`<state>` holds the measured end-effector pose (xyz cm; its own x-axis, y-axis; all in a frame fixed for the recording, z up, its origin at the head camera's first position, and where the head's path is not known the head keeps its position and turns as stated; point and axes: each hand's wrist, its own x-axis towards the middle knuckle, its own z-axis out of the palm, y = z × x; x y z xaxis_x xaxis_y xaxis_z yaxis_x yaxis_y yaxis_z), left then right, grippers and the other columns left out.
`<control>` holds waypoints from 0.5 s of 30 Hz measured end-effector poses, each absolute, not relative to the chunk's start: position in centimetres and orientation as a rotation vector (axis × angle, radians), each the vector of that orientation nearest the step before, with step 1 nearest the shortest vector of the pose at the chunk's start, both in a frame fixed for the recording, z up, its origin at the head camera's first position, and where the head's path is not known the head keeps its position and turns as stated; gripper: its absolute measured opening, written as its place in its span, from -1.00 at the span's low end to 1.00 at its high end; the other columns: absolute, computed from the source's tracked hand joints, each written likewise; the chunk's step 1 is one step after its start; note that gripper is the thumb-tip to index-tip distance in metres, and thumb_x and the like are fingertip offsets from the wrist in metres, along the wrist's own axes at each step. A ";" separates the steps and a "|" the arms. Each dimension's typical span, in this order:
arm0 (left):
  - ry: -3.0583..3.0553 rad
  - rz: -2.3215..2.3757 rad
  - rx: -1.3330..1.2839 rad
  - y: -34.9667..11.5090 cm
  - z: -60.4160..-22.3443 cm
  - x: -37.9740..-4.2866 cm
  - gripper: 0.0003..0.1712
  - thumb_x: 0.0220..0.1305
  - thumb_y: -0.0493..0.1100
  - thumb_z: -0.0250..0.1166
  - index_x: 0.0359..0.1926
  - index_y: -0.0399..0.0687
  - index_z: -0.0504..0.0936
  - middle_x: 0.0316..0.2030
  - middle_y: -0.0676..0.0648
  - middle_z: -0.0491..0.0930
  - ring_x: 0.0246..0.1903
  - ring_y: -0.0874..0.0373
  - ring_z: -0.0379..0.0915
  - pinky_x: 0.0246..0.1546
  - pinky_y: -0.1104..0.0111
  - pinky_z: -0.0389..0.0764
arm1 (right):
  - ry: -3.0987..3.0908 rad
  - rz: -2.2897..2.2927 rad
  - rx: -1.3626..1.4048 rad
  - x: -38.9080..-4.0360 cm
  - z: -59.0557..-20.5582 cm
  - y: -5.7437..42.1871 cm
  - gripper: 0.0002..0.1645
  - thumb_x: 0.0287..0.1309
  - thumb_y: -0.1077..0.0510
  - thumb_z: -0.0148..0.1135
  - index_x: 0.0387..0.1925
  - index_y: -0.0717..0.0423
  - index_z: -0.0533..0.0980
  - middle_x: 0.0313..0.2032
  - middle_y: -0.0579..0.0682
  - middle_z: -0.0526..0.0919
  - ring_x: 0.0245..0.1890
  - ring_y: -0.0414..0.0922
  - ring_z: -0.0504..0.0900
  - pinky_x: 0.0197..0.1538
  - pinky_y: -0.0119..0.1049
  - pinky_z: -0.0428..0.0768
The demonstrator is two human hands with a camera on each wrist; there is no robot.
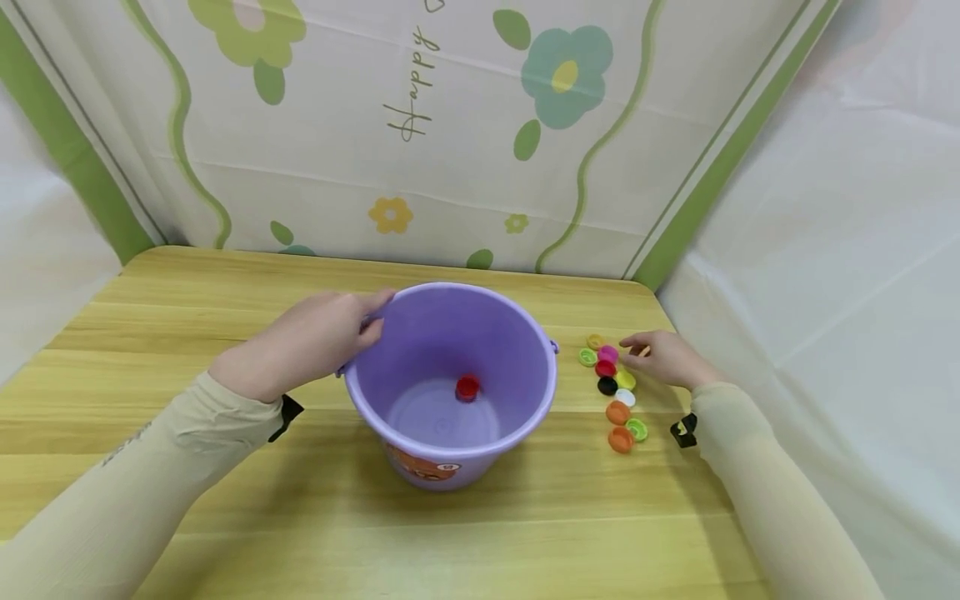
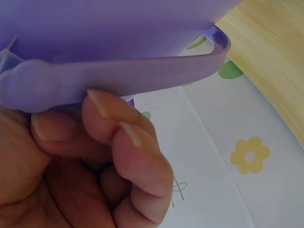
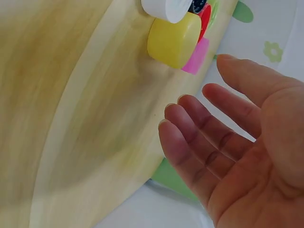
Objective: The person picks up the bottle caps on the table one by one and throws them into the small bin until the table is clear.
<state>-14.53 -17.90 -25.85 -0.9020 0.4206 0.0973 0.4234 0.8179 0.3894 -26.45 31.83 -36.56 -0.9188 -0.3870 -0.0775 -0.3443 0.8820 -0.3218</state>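
A purple bucket [image 1: 450,454] stands on the wooden table, its mouth facing up. My left hand [image 1: 318,337] grips its left rim. In the left wrist view, the curled fingers [image 2: 142,156] lie against the purple handle [image 2: 137,76]. One red cap [image 1: 467,387] lies on the bucket floor. To the right of the bucket is a loose cluster of colored plastic caps. My right hand [image 1: 667,358] is beside them, fingers relaxed and holding nothing. Nearest to it are a yellow cap [image 3: 175,40] and a pink cap [image 3: 195,57].
Other caps in the cluster include a black one [image 1: 607,386], a white one [image 1: 625,398] and an orange one [image 1: 620,439]. Behind the table [image 1: 525,533] hangs a flower-printed cloth [image 1: 330,150]. White sheeting [image 1: 840,275] borders the right side.
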 end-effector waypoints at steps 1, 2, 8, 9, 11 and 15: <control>-2.988 -0.638 -0.695 -17.9 -25.8 -14.5 -0.47 0.48 -0.19 0.04 0.40 -0.24 0.34 -0.69 0.03 0.41 -0.74 0.23 0.34 -0.62 0.35 0.44 | 2.909 -0.455 -0.559 -26.6 -36.6 31.6 -0.52 0.33 0.06 0.27 0.12 0.33 0.55 -0.21 0.09 0.68 -0.18 0.03 0.63 -0.08 0.02 0.65; -2.987 -0.636 -0.694 -17.9 -25.8 -14.5 -0.47 0.48 -0.19 0.04 0.40 -0.24 0.35 -0.68 0.03 0.41 -0.74 0.23 0.34 -0.62 0.35 0.44 | 2.906 -0.453 -0.543 -26.8 -36.6 31.3 -0.52 0.33 0.04 0.27 0.12 0.32 0.55 -0.20 0.09 0.68 -0.18 0.03 0.62 -0.07 0.02 0.64; -2.984 -0.632 -0.690 -18.0 -25.7 -14.5 -0.48 0.47 -0.21 0.06 0.39 -0.26 0.35 -0.67 0.02 0.42 -0.75 0.23 0.35 -0.62 0.36 0.45 | 2.891 -0.432 -0.481 -27.7 -36.7 29.6 -0.46 0.31 -0.05 0.26 0.09 0.33 0.57 -0.15 0.16 0.68 -0.12 0.09 0.61 0.02 0.07 0.61; -2.983 -0.628 -0.690 -18.0 -25.7 -14.5 -0.48 0.47 -0.21 0.06 0.39 -0.26 0.36 -0.67 0.01 0.42 -0.74 0.23 0.35 -0.63 0.36 0.46 | 2.891 -0.415 -0.484 -27.8 -36.8 29.4 -0.46 0.31 -0.05 0.26 0.07 0.33 0.58 -0.13 0.18 0.69 -0.09 0.11 0.61 0.04 0.09 0.61; -2.986 -0.633 -0.687 -18.0 -25.8 -14.5 -0.47 0.47 -0.22 0.07 0.39 -0.26 0.35 -0.66 0.00 0.42 -0.75 0.23 0.35 -0.63 0.36 0.47 | 2.894 -0.377 -0.481 -28.1 -36.9 28.9 -0.51 0.31 -0.04 0.27 0.02 0.31 0.61 -0.12 0.19 0.69 -0.08 0.12 0.62 0.05 0.10 0.61; -2.986 -0.646 -0.687 -18.0 -25.9 -14.5 -0.48 0.47 -0.22 0.08 0.39 -0.26 0.35 -0.66 0.00 0.43 -0.75 0.23 0.36 -0.64 0.37 0.48 | 2.893 -0.325 -0.496 -28.6 -37.2 28.1 -0.62 0.28 0.02 0.30 -0.11 0.28 0.66 -0.21 0.13 0.71 -0.19 0.06 0.64 -0.02 0.04 0.65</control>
<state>-14.53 -17.98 -25.86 -0.9037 0.4162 0.1003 0.4205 0.8187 0.3911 -28.60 28.15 -37.17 -0.9264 -0.3468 -0.1468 -0.3056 0.9201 -0.2451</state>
